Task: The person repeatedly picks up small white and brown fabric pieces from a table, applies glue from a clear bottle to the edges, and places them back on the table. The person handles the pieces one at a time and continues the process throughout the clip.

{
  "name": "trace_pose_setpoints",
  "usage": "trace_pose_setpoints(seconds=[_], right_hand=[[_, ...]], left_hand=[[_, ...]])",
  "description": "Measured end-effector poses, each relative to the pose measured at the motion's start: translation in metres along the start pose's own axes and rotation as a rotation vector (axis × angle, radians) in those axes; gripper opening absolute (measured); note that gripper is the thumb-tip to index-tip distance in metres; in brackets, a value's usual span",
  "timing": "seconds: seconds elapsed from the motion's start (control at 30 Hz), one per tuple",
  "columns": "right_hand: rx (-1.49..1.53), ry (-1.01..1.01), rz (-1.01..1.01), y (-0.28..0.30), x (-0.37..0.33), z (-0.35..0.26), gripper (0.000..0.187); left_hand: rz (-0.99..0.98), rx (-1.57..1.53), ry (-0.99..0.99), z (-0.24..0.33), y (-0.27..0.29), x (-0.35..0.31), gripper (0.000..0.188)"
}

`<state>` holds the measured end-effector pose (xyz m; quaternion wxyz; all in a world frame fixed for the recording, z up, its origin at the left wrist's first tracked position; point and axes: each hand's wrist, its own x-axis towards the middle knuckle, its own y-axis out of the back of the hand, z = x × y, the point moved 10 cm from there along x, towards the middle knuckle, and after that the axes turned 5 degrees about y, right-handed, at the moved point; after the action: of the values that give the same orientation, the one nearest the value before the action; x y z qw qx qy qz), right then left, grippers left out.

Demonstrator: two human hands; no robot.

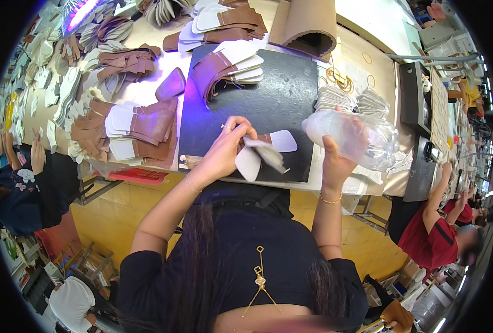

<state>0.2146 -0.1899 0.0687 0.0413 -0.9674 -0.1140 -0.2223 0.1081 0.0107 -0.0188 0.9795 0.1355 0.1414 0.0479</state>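
Observation:
My left hand is closed around small grey shoe-part-like pieces, which hang over the near part of a black board. Just beyond them lies a flat piece with a white rounded end and a brown strip. My right hand grips a clear plastic bottle, tilted on its side above the right edge of the board. A fanned stack of brown and white pieces rests at the board's far left.
Bundles of brown and white pieces cover the table to the left, beside a loose brown pad. A brown roll stands at the back. Grey stacked pieces and yellow rubber bands lie right. A co-worker in red sits at right.

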Motion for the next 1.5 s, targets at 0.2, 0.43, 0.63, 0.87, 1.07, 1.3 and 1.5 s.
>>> trace_pose_setpoints(seconds=[0.2,0.43,0.63,0.87,1.07,1.3,1.5], right_hand=[[-0.137,0.076,-0.286,-0.059,-0.024,0.003,0.07],[-0.502,0.029,-0.106,0.008,-0.01,0.01,0.061],[-0.211,0.087,0.075,0.032,-0.002,-0.013,0.063],[-0.37,0.105,0.132,0.054,0.003,-0.02,0.073],[-0.45,0.057,0.157,0.063,0.004,-0.013,0.083],[-0.214,-0.07,0.08,0.036,0.011,0.008,0.086],[0.014,-0.146,-0.28,-0.028,0.02,0.019,0.085]], left_hand=[[0.01,0.016,-0.236,0.018,0.003,-0.011,0.028],[-0.025,0.024,-0.113,0.013,-0.001,-0.008,0.038],[-0.031,0.51,0.019,0.018,-0.01,0.016,0.035],[-0.07,0.551,-0.033,0.027,-0.017,0.015,0.024],[-0.159,0.066,0.142,-0.011,0.006,0.002,0.049],[0.099,-0.837,0.429,-0.055,0.073,-0.072,0.037],[0.522,-1.047,0.264,-0.063,0.144,-0.117,0.038]])
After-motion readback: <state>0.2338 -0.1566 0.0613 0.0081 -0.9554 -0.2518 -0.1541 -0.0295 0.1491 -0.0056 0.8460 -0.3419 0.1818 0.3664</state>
